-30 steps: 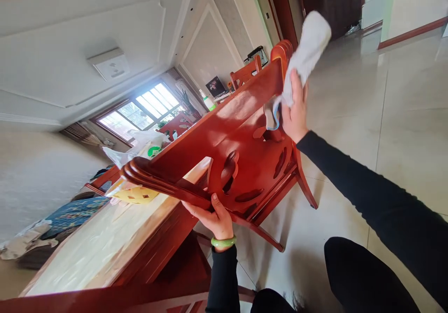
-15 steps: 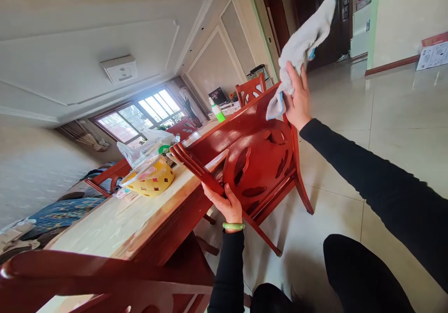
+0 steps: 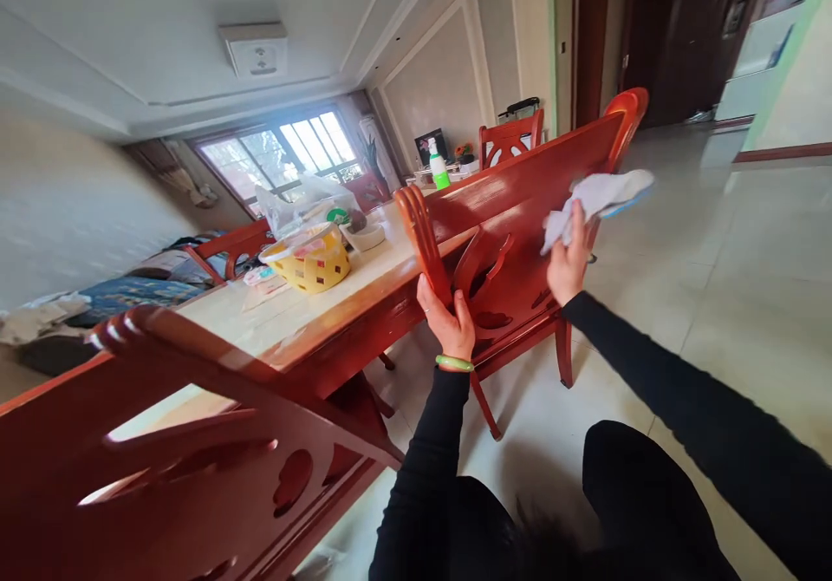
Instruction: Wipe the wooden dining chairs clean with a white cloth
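While the left hand (image 3: 448,325) wraps its fingers around the curved top rail at one end of the red wooden chair (image 3: 520,217), the right hand (image 3: 567,256) is closed on a pale grey cloth (image 3: 594,199) and presses it against the chair's back panel. That chair stands on the tiled floor (image 3: 728,277) just beside the long counter (image 3: 305,312), its carved backrest turned toward the camera, and a loose end of the cloth (with a thin blue edge showing) sticks out to the right past the chair's side post. A green bangle (image 3: 453,362) sits on the left wrist, and both arms are in black sleeves. On the counter rest a yellow basket (image 3: 312,262), a clear plastic bag (image 3: 305,204) behind it, a small white bowl (image 3: 365,236) and, farther along, a white spray bottle with a green base (image 3: 439,165). A second red chair (image 3: 195,468) fills the near left corner, its cut-out backrest close to the camera, and another chair back (image 3: 510,139) stands at the far end of the counter
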A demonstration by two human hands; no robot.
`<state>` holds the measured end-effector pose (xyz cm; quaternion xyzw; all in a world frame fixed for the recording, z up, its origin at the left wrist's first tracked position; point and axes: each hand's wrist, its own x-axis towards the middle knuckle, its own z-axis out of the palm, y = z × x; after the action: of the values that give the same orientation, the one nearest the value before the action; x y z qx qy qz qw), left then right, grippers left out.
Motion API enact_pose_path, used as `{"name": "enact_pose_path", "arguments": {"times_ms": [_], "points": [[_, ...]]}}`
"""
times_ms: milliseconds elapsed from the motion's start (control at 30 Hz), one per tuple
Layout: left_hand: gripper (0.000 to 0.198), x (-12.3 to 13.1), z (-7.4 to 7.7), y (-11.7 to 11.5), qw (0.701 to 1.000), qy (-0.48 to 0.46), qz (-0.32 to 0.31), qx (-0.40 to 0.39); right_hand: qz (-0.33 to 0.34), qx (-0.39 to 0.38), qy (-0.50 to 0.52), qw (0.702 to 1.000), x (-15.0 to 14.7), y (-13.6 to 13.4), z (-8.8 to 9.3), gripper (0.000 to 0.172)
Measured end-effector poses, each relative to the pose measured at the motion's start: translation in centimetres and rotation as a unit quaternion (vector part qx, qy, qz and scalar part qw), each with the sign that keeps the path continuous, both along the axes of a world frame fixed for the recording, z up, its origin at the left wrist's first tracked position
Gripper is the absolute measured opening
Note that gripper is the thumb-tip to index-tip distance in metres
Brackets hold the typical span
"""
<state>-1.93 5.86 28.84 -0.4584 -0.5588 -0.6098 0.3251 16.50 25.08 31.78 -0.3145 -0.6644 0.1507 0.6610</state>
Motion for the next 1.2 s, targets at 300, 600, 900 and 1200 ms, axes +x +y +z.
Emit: {"name": "enact_pose_path", "arguments": {"times_ms": [300,600,900,1200], "points": [[0.077,0.7,-0.2,0.4,0.999,0.004,0.039,0.002,0.089,0.049,-0.154,0.983,-4.8,-10.5,-6.9,0.061],[0.070,0.0,-0.2,-0.4,0.998,0.000,-0.021,-0.056,0.187,0.000,-0.164,0.969,-1.3,-10.6,-9.8,0.041],[0.069,0.0,-0.6,0.5,1.000,0.017,-0.002,-0.012,-0.007,0.091,-0.056,0.994,-6.1,-8.6,-0.1,0.064],[0.068,0.0,-0.7,0.7,1.000,0.027,0.003,0.001,-0.080,0.173,-0.045,0.981,-4.9,-6.7,-1.5,0.063]]}}
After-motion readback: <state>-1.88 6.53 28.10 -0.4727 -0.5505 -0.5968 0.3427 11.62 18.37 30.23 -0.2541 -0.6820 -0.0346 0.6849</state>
